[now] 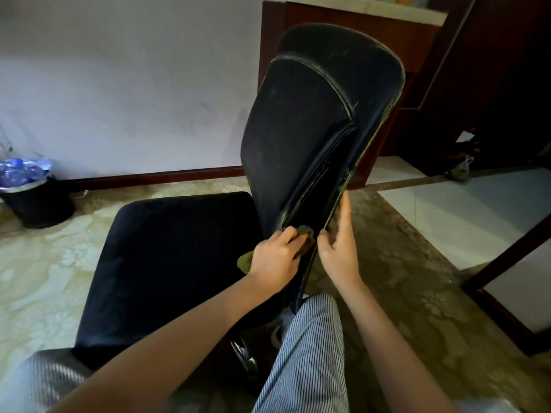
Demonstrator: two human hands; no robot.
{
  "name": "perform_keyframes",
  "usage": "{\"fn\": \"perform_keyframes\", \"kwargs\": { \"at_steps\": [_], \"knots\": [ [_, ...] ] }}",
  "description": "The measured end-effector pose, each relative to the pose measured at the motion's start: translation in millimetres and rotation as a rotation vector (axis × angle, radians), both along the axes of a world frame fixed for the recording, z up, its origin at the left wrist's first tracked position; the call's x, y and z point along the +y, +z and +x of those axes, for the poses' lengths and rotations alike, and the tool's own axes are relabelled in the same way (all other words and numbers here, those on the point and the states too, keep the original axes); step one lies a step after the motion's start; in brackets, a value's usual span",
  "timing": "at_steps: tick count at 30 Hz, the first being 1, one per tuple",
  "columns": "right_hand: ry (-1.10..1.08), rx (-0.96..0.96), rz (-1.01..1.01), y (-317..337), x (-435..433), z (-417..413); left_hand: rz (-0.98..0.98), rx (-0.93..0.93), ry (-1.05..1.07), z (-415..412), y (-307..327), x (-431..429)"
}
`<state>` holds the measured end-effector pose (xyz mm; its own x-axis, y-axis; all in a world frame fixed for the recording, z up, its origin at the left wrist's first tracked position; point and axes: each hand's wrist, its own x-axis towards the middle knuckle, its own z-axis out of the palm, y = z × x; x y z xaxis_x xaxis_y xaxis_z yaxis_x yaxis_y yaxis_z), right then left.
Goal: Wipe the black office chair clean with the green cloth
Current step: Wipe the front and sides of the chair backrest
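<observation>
item: black office chair point(298, 129), standing mid-room on a pale patterned floor point(44, 263), directly in front of us and seen from its side and rear

backrest: tall, tapering towards a rounded top, raked back; dark fabric, dull and lightly flecked with dust; we note worn, pale piping curving across the upper panel and frayed, yellowish edging down the right-hand rim; a recessed dark channel runs down the rear between the panel and the rim

seat point(179, 257): broad, square-cornered cushion, black, plain, lying to the left of the backrest

base: only a bit of chrome point(244, 353) shows under the seat; the rest we cannot make out

green cloth point(246, 260): olive, bunched; pressed against the foot of the backrest, its ends showing either side of the hand

left hand point(277, 257): fingers curled round the cloth, gripping it against the chair

right hand point(338, 248): takes the frayed rim between thumb and nearly straight fingers, just beside the cloth

surroundings: our striped trouser leg point(310, 353) below the hands; a black waste bin point(38, 204) with a shiny blue liner at far left, by a white wall point(119, 84) with dark skirting; a reddish wooden cabinet point(357, 34) behind the backrest
</observation>
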<state>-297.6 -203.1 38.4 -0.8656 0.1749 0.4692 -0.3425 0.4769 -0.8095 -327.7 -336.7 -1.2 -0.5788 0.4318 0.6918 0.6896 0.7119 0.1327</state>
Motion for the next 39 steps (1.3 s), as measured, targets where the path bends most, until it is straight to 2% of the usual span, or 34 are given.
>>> {"fn": "perform_keyframes", "kwargs": {
  "at_steps": [4, 7, 12, 15, 24, 26, 29, 31, 33, 36, 39],
  "knots": [
    [-0.043, 0.037, 0.004, -3, -8, -2, 0.167, 0.128, -0.104, -12, 14, -17],
    [-0.105, 0.026, 0.056, -6, -12, -3, 0.205, 0.264, -0.168, -37, 46, -25],
    [-0.203, 0.042, 0.143, -7, -18, -5, -0.044, 0.334, -0.305, -79, 84, -34],
    [-0.217, 0.064, 0.177, -11, -22, -5, -0.097, 0.317, -0.356, -86, 71, -41],
    [-0.266, 0.092, 0.22, -24, -24, -11, -0.161, 0.217, -0.319, -73, -6, -73],
    [-0.321, 0.158, 0.346, -31, -20, -12, -0.142, 0.218, -0.304, -71, -4, -76],
    [-0.453, 0.242, 0.701, -41, -11, -10, -0.07, 0.268, -0.277, -74, 19, -73],
    [-0.455, 0.274, 0.887, -41, -2, -7, -0.057, 0.312, -0.301, -79, 42, -65],
    [-0.395, 0.329, 1.062, -35, 9, -8, -0.147, 0.362, -0.34, -84, 61, -55],
    [-0.297, 0.378, 1.218, -25, 26, -16, -0.317, 0.405, -0.365, -91, 70, -48],
    [-0.263, 0.394, 1.28, -23, 32, -21, -0.32, 0.37, -0.345, -92, 56, -47]
  ]
}}
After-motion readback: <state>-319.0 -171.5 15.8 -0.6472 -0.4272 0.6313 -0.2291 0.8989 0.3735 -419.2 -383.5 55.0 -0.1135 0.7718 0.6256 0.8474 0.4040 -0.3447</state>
